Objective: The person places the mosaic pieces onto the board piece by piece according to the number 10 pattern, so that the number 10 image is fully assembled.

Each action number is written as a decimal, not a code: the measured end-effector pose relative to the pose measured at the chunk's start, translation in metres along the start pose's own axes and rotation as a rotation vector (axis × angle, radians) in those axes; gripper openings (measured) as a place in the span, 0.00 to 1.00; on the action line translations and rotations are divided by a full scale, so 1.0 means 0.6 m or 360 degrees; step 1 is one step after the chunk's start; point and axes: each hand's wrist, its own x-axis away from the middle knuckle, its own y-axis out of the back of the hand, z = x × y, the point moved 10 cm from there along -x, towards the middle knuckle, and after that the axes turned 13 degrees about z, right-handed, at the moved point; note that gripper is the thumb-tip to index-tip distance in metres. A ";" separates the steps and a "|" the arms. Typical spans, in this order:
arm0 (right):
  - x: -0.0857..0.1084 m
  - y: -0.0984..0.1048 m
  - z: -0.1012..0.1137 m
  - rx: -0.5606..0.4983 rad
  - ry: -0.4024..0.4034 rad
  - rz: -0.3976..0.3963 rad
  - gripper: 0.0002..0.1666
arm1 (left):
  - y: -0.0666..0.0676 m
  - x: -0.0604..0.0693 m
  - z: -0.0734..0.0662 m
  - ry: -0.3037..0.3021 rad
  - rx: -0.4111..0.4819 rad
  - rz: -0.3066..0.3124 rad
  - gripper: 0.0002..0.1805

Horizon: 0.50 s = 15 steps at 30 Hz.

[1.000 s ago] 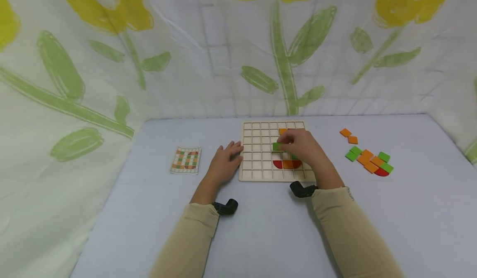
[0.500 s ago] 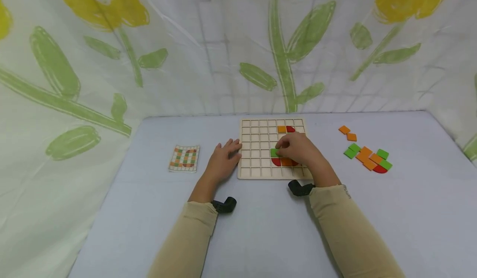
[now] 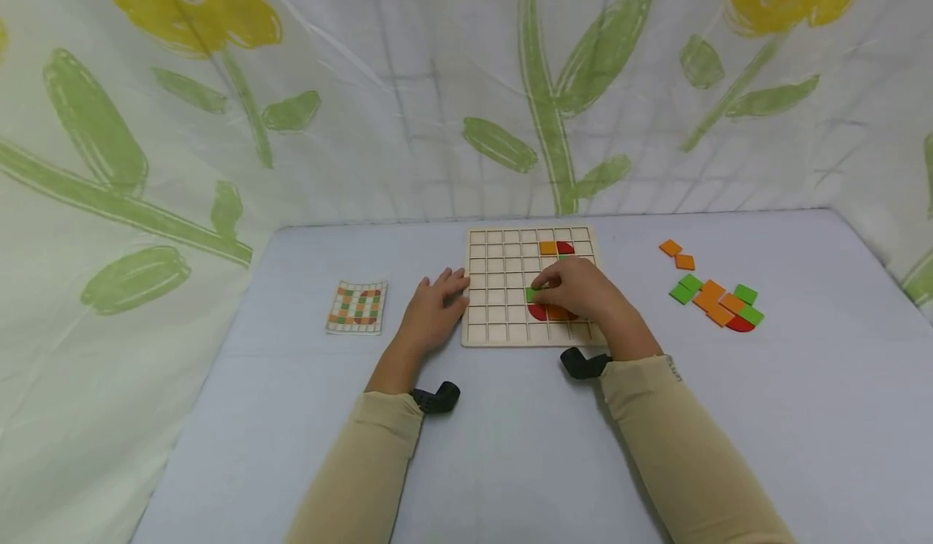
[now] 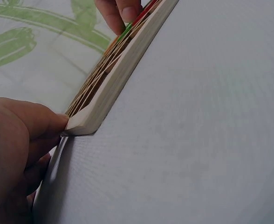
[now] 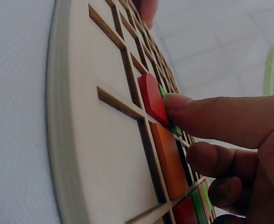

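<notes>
A wooden grid board [image 3: 496, 333] lies flat on the table, with coloured tiles in some cells. My right hand [image 3: 581, 286] is over its right half, thumb and fingertips pinching a green square tile [image 3: 531, 295] at a cell. In the right wrist view that green tile [image 5: 173, 127] sits just behind a red rounded tile [image 5: 152, 99], under my thumb; an orange tile [image 5: 168, 161] lies beside the red one. My left hand [image 3: 430, 309] rests at the board's left edge, fingers extended and touching it. My right hand covers part of the board.
A small pattern card [image 3: 357, 308] lies left of my left hand. Loose orange tiles [image 3: 670, 248] and a cluster of green, orange and red tiles [image 3: 717, 304] lie right of the board. A flower-printed cloth [image 3: 408, 123] hangs behind the table.
My right hand has brought the green tile nearer me, down to the cell behind the red rounded tile. Its fingers have shifted slightly there. My left hand stays at the board's edge.
</notes>
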 end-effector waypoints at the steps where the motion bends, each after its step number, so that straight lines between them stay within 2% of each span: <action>1: 0.001 0.001 -0.002 -0.0010 -0.0012 0.0004 0.14 | 0.000 0.000 0.000 0.0001 -0.0004 0.0000 0.23; 11: 0.009 0.016 -0.021 0.0013 -0.0058 0.0008 0.15 | 0.002 -0.001 -0.002 -0.0007 0.0004 0.0007 0.23; 15: 0.014 0.032 -0.034 0.0020 -0.0080 -0.0030 0.16 | 0.003 -0.002 0.000 0.0007 0.0003 0.0005 0.23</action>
